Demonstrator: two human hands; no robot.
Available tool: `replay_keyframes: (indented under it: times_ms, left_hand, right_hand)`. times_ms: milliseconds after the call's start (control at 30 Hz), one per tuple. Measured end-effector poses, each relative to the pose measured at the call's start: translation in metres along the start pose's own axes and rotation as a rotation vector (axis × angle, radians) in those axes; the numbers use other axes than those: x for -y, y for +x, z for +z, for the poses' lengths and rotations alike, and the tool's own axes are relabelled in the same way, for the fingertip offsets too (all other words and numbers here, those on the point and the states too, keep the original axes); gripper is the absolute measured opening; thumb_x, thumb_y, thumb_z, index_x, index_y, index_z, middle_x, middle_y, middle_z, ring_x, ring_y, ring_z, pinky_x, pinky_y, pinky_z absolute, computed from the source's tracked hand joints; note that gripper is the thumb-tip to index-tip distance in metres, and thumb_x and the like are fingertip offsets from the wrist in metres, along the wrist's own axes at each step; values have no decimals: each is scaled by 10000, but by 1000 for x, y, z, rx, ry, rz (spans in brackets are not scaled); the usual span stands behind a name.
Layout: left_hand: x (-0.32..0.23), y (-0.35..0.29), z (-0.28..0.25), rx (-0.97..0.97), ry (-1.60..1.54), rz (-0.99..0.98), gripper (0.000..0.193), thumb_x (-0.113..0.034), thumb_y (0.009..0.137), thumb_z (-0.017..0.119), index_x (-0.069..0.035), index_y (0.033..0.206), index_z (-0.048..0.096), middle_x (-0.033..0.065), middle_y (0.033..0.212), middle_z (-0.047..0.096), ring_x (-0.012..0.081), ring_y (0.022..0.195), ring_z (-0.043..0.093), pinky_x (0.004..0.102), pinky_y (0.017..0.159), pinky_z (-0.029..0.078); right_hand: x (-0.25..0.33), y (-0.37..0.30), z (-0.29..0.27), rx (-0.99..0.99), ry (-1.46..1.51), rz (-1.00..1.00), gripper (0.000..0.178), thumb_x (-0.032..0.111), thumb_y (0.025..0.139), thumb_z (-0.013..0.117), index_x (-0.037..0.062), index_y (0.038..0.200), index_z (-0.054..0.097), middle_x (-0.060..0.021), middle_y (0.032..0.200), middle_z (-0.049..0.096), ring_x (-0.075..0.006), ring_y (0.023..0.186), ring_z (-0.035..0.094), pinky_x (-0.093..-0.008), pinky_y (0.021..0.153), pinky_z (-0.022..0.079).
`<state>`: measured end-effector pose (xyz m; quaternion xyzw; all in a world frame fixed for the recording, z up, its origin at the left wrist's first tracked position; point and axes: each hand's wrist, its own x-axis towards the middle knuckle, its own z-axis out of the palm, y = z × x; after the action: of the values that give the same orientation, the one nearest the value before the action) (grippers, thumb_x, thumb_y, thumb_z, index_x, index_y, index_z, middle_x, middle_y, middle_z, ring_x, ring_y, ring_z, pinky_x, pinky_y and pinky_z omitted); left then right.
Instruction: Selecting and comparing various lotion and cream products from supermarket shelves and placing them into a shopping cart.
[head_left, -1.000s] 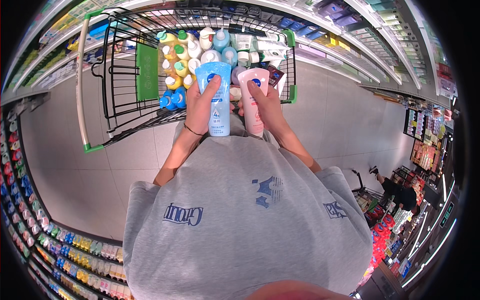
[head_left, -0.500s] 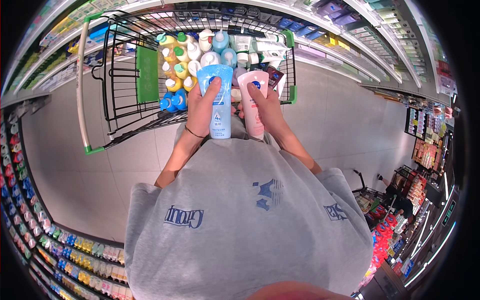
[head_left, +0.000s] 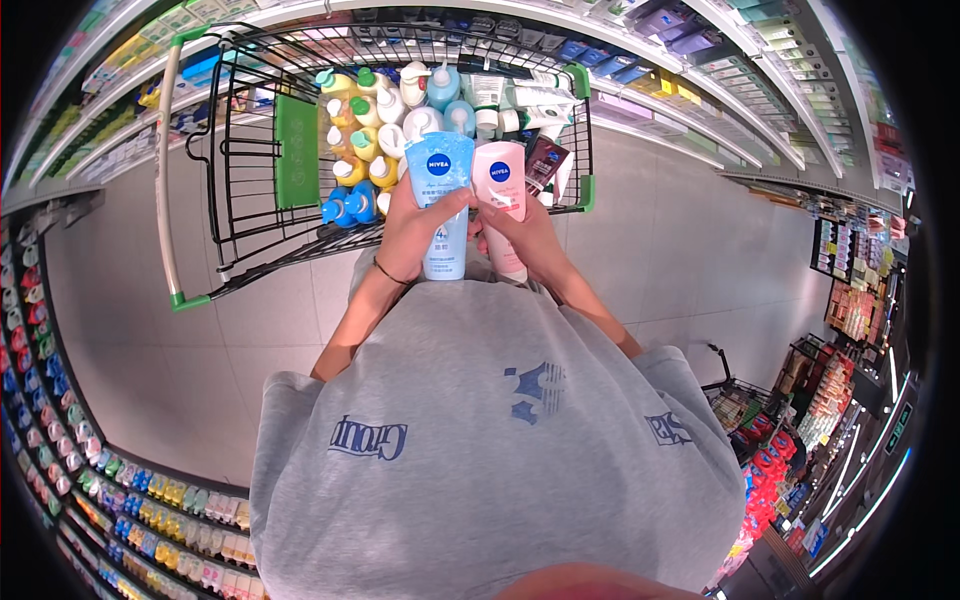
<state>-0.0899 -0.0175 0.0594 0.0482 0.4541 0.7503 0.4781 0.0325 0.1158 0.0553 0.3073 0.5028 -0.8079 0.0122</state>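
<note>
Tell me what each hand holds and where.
The left hand holds the blue tube by its middle; the right hand holds the pink tube by its middle.

A blue tube (head_left: 446, 182) of smooth, glossy plastic and a pink tube (head_left: 500, 186) of softly shining plastic catch the light near a T-shirt (head_left: 480, 480) of matt, heathered grey cloth. A cart (head_left: 587, 193) of thin black metal wire, fitted with a smooth green plastic panel (head_left: 297, 150), carries shiny plastic bottles (head_left: 441, 90), while smooth grey floor tiles (head_left: 170, 400) show a dull sheen.
</note>
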Motion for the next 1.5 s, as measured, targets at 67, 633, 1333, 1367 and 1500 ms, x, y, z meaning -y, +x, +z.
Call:
replay_keyframes:
  times_ms: [67, 633, 1333, 1367, 1500]
  left_hand:
    - [1, 0, -2, 10, 6, 0, 333, -76, 857, 667, -18, 1144, 507, 86, 914, 650, 162, 732, 661, 284, 602, 558]
    - [2, 1, -3, 4, 23, 32, 346, -102, 862, 670, -27, 1156, 504, 88, 957, 643, 160, 758, 661, 286, 610, 562]
    - [14, -4, -4, 92, -46, -64, 459, -77, 904, 566, -46, 1306, 348, 176, 1086, 591, 267, 793, 668, 364, 673, 572]
    - [15, -3, -3, 94, -48, -65, 459, -77, 904, 566, -46, 1306, 348, 176, 1086, 591, 267, 793, 668, 364, 673, 572]
    - [27, 4, 1, 165, -62, -128, 472, -89, 911, 559, -65, 1323, 331, 179, 1091, 591, 266, 792, 669, 356, 666, 571]
  right_hand:
    - [-3, -1, -2, -9, 5, 0, 277, 178, 903, 659, 0, 1089, 557, -79, 850, 649, -147, 691, 641, -269, 577, 527]
    - [-4, 2, 0, -19, 7, -46, 262, 227, 916, 651, 19, 1041, 552, -70, 798, 650, -145, 608, 628, -257, 542, 498]
    - [-39, 17, -44, -96, 101, 203, 478, 168, 824, 719, 17, 1207, 476, -61, 964, 621, -141, 757, 633, -275, 607, 543]
    - [-41, 19, -51, -99, 101, 202, 478, 168, 824, 719, 17, 1207, 476, -61, 964, 621, -141, 757, 633, -275, 607, 543]
    - [-51, 32, -98, -352, 97, 229, 419, 126, 819, 693, 21, 1170, 489, -78, 927, 615, -163, 719, 639, -280, 591, 539]
